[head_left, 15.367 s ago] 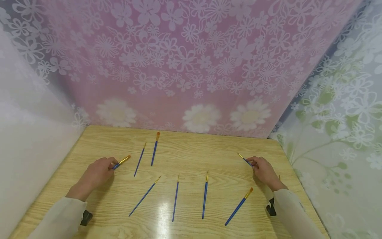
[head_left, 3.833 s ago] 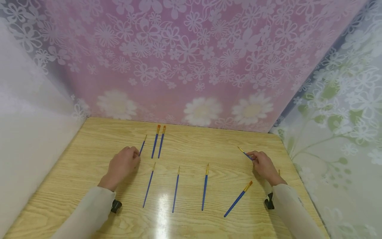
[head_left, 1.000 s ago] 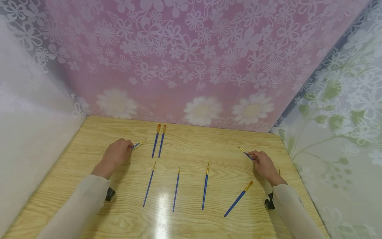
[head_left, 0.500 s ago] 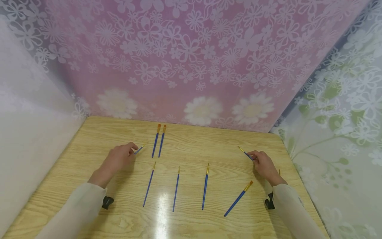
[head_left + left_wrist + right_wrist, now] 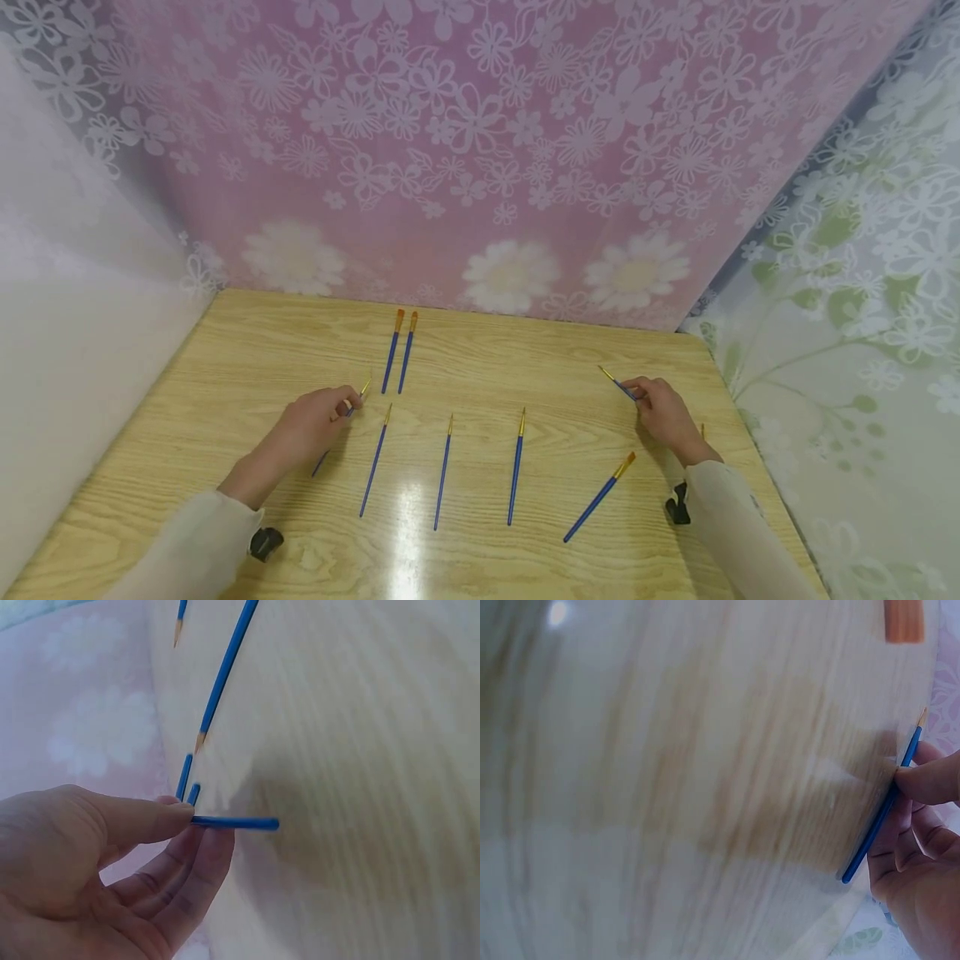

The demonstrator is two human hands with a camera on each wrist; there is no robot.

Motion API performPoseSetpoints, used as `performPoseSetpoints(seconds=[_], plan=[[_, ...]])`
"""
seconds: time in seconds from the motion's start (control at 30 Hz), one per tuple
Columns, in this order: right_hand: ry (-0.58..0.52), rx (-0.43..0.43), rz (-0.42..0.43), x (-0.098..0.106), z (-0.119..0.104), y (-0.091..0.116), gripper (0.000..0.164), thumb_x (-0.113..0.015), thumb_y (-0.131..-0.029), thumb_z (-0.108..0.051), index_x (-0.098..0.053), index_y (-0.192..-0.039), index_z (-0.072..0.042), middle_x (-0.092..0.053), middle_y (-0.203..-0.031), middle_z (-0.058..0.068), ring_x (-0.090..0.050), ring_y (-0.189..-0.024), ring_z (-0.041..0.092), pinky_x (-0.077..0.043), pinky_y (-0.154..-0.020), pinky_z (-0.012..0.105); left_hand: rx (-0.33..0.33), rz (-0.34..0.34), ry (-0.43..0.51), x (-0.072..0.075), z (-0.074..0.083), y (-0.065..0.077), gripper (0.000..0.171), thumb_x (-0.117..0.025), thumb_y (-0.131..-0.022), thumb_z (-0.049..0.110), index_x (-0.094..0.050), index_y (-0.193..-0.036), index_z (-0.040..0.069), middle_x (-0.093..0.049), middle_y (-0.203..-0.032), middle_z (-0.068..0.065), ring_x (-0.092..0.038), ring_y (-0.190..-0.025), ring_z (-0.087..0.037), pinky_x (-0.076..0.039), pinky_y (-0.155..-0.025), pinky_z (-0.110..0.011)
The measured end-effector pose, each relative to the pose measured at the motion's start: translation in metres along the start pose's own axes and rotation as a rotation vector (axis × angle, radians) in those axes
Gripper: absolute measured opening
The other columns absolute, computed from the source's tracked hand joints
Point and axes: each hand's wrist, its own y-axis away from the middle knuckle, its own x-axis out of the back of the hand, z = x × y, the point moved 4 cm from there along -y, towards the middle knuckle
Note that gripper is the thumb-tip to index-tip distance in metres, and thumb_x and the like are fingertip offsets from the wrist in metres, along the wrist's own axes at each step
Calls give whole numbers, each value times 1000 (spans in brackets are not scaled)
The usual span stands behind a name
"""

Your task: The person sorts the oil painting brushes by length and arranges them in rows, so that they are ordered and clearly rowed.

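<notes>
In the head view my left hand (image 5: 307, 425) pinches a thin blue-handled paintbrush (image 5: 322, 461) between thumb and fingers, its fine tip pointing away from me. The left wrist view shows the handle end of that paintbrush (image 5: 251, 823) sticking out past the thumb. At the right, my right hand (image 5: 663, 417) pinches another thin paintbrush (image 5: 624, 389), tip angled to the far left; in the right wrist view this paintbrush (image 5: 871, 832) lies close over the table. Just right of my left hand lies a fine paintbrush (image 5: 375, 462).
Two flat paintbrushes (image 5: 390, 362) lie side by side at the back of the wooden table (image 5: 510, 358). Nearer me are a thin paintbrush (image 5: 444, 471), a pointed paintbrush (image 5: 515, 471) and a slanted flat paintbrush (image 5: 600, 508). A brush tip (image 5: 702, 431) shows behind the right wrist.
A flat paintbrush from my left hand now lies beside the other at the back; a slanted fine one lies straighter. My left hand has picked up the thin paintbrush and drawn it nearer me.
</notes>
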Motion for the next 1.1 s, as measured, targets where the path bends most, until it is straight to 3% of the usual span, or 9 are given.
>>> performPoseSetpoints(seconds=[0.23, 0.67, 0.93, 1.1], plan=[[-4, 6, 4, 0, 1, 0, 39, -54, -104, 10, -65, -141, 4, -66, -114, 26, -65, -94, 34, -56, -82, 55, 26, -40, 27, -14, 6, 6, 25, -67, -101, 6, -72, -126, 8, -75, -111, -13, -61, -79, -18, -50, -68, -35], [-10, -2, 2, 1, -2, 1, 39, -54, -104, 10, -65, -141, 4, -65, -114, 27, -64, -93, 33, -55, -81, 51, -47, -19, -79, -28, 14, 15, 18, -73, -101, 11, -72, -120, 11, -72, -102, -1, -63, -86, -13, -55, -78, -42], [-13, 6, 1, 1, -2, 1, 39, -53, -104, 10, -64, -141, 4, -65, -114, 27, -64, -92, 32, -54, -79, 48, -57, 15, -199, -33, 17, 20, 16, -74, -102, 17, -71, -118, 19, -64, -98, 5, -51, -72, -11, -43, -58, -31], [-12, 0, 2, 0, -1, 1, 39, -53, -104, 10, -64, -141, 4, -65, -114, 27, -64, -92, 31, -54, -79, 48, -53, 37, -220, -36, 15, 21, 14, -73, -103, 18, -72, -117, 20, -67, -102, 4, -53, -72, -10, -42, -56, -30]])
